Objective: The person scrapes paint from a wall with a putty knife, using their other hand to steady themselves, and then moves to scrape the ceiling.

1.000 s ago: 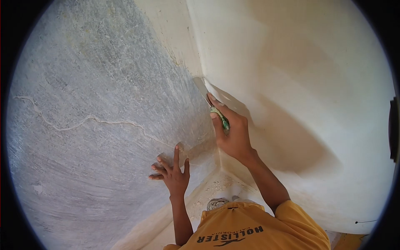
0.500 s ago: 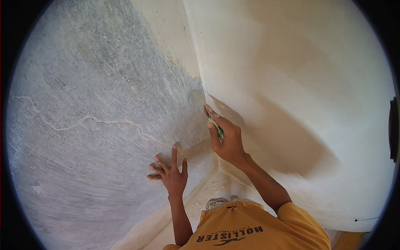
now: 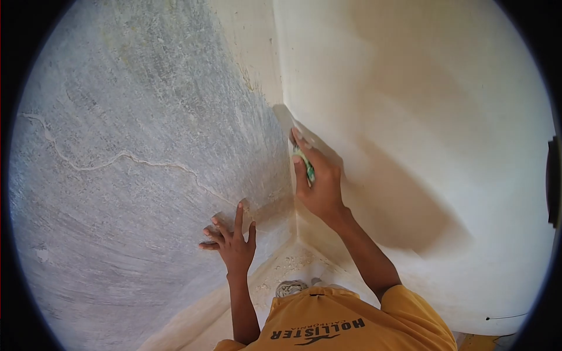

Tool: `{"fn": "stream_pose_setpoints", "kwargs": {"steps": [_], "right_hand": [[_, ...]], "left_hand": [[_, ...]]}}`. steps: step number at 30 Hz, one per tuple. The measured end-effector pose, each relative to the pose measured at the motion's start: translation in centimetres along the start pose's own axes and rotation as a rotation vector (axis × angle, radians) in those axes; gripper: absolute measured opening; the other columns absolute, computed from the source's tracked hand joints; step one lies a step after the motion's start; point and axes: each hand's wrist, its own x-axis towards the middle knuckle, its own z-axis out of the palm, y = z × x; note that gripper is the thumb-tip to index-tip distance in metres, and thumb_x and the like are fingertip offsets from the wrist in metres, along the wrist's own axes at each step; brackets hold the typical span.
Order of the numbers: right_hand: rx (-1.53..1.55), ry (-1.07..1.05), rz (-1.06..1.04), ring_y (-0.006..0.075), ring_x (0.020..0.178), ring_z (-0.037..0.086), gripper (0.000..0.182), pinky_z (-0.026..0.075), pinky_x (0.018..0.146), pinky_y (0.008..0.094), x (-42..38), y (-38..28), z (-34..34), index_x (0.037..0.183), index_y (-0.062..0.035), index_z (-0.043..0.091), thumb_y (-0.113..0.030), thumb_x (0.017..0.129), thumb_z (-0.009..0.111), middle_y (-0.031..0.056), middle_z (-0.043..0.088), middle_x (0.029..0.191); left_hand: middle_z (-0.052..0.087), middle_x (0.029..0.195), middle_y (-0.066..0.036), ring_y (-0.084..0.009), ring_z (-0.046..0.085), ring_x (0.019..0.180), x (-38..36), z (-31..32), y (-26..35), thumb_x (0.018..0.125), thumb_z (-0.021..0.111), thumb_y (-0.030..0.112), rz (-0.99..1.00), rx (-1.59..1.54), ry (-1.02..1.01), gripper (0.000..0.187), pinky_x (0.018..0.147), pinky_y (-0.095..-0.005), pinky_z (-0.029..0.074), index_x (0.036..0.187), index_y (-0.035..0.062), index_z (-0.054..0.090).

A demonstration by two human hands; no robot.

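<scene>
My right hand (image 3: 319,181) is closed round a small green and whitish object (image 3: 304,165), too covered by the fingers to identify. Its fingertips are at the corner where the two walls meet. My left hand (image 3: 234,243) has its fingers spread against the rough grey wall (image 3: 146,205), near the right end of a raised, wavy pale line (image 3: 126,157). Nothing shows in that hand. The cream wall (image 3: 421,146) on the right carries the shadow of my arm.
Below the hands are a pale floor (image 3: 293,260) with scattered bits and a roundish pale item (image 3: 291,287) by my yellow shirt (image 3: 351,313). A dark object (image 3: 552,181) stands at the right edge. A thin dark wire (image 3: 506,317) is at lower right.
The view has shifted slightly. My right hand has moved a little up along the corner with the green object. My left hand remains spread on the grey wall.
</scene>
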Motion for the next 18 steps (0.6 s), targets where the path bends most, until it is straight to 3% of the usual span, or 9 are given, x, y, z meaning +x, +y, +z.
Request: {"fn": "stream_pose_setpoints", "kwargs": {"steps": [3,6,7,13,16,18], "right_hand": [[0.016,-0.033,-0.018,0.0311,0.070,0.062,0.053,0.051,0.068,0.0369,-2.7,0.2,0.9,0.144,-0.0057,0.052,-0.001,0.092,0.060,0.0196,0.065,0.089],[-0.009,-0.067,0.069,0.0311,0.089,0.070,0.045,0.052,0.080,0.0327,-1.4,-0.4,0.1,0.139,-0.0013,0.056,-0.001,0.094,0.059,0.0218,0.070,0.107],[-0.025,-0.123,0.134,0.0315,0.089,0.070,0.045,0.052,0.081,0.0336,0.0,-1.3,-0.8,0.139,-0.0009,0.056,-0.002,0.094,0.059,0.0222,0.069,0.108],[0.027,-0.116,0.072,0.0319,0.096,0.071,0.045,0.052,0.087,0.0319,-2.7,-0.8,0.4,0.139,-0.0005,0.055,-0.001,0.095,0.058,0.0230,0.069,0.115],[0.057,-0.032,0.068,0.0307,0.099,0.071,0.044,0.051,0.089,0.0309,-0.1,-1.4,0.3,0.139,-0.0006,0.055,-0.002,0.096,0.058,0.0225,0.068,0.118],[0.036,-0.007,0.041,0.0304,0.092,0.068,0.046,0.051,0.082,0.0320,1.6,-2.2,-0.2,0.141,-0.0017,0.054,-0.002,0.095,0.058,0.0221,0.068,0.111]], "left_hand": [[-0.015,0.161,-0.032,-0.0523,-0.034,0.140,0.0,0.1,0.0,0.094,0.062,0.053,0.006,0.005,0.014,0.066,0.097,-0.0761,-0.025,0.154,0.0380,0.038],[-0.014,0.161,-0.032,-0.0528,-0.034,0.140,-0.1,0.1,0.0,0.094,0.061,0.054,-0.002,0.004,-0.005,0.066,0.097,-0.0758,-0.025,0.154,0.0380,0.037],[-0.014,0.161,-0.033,-0.0530,-0.034,0.140,-0.2,0.1,0.0,0.094,0.061,0.054,-0.001,0.009,-0.008,0.066,0.096,-0.0757,-0.025,0.154,0.0381,0.037],[-0.013,0.161,-0.033,-0.0547,-0.033,0.140,0.1,0.3,-0.1,0.095,0.060,0.054,0.012,0.023,0.011,0.066,0.096,-0.0759,-0.025,0.154,0.0386,0.037],[-0.013,0.161,-0.033,-0.0545,-0.033,0.140,-0.1,0.4,-0.1,0.095,0.060,0.054,0.012,0.030,0.009,0.065,0.096,-0.0758,-0.025,0.154,0.0384,0.037],[-0.013,0.161,-0.033,-0.0539,-0.033,0.140,-0.1,0.1,0.0,0.095,0.061,0.054,0.006,0.017,-0.010,0.065,0.096,-0.0758,-0.025,0.153,0.0384,0.038]]}}
